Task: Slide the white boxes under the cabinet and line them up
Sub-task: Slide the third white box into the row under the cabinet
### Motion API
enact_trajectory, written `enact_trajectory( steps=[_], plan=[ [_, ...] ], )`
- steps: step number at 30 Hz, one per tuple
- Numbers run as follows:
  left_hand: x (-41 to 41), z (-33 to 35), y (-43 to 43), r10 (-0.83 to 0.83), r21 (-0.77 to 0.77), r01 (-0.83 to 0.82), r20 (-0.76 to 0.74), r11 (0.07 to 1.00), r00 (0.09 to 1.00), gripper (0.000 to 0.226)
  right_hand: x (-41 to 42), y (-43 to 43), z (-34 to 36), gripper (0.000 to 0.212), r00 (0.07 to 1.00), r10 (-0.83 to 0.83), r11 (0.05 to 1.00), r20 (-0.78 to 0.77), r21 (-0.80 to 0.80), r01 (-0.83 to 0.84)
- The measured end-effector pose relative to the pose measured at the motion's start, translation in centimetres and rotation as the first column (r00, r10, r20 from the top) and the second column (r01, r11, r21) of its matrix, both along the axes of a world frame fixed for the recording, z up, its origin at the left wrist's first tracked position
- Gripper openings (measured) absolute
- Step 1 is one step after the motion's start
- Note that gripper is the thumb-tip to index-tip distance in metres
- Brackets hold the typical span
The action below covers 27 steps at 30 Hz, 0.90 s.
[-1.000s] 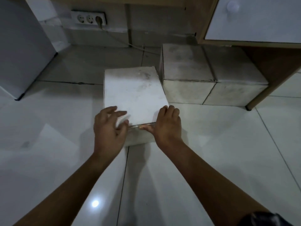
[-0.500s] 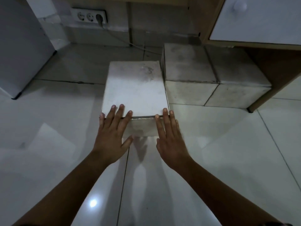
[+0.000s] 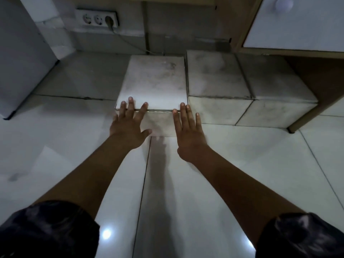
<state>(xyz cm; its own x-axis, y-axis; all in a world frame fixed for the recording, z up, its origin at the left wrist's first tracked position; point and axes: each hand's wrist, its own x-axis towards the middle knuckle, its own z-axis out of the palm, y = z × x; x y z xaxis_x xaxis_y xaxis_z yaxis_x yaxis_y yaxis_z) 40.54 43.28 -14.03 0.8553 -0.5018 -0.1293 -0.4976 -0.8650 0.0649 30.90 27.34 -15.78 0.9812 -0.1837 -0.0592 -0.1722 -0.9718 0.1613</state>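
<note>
A dusty white box (image 3: 154,82) stands on the tiled floor, its right side against a second white box (image 3: 214,77). A third white box (image 3: 273,82) sits further right under the wooden cabinet (image 3: 297,28). My left hand (image 3: 128,123) lies flat against the near face of the first box, straight fingers reaching over its top edge. My right hand (image 3: 188,127) presses the same face at the box's right corner, fingers straight. The box's front sits slightly nearer to me than the fronts of the other two.
A grey appliance (image 3: 20,53) stands at the left. A wall socket strip (image 3: 97,19) with a plugged cable is on the back wall behind the boxes. The cabinet leg (image 3: 301,121) meets the floor right of the third box. Glossy tiles lie near me.
Both hands went from curled on the box's near top edge to flat against its front. The box slid away from me and squared up beside the second box.
</note>
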Motion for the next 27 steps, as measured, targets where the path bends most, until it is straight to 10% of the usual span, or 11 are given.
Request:
enact_trajectory(
  steps=[27],
  plan=[
    [6.4, 1.3, -3.4, 0.005, -0.043, -0.012, -0.173, 0.999, 0.985, 0.081, 5.8, -4.1, 1.1, 0.121, 0.995, 0.06, 0.998, -0.084, 0.039, -0.057]
  ],
)
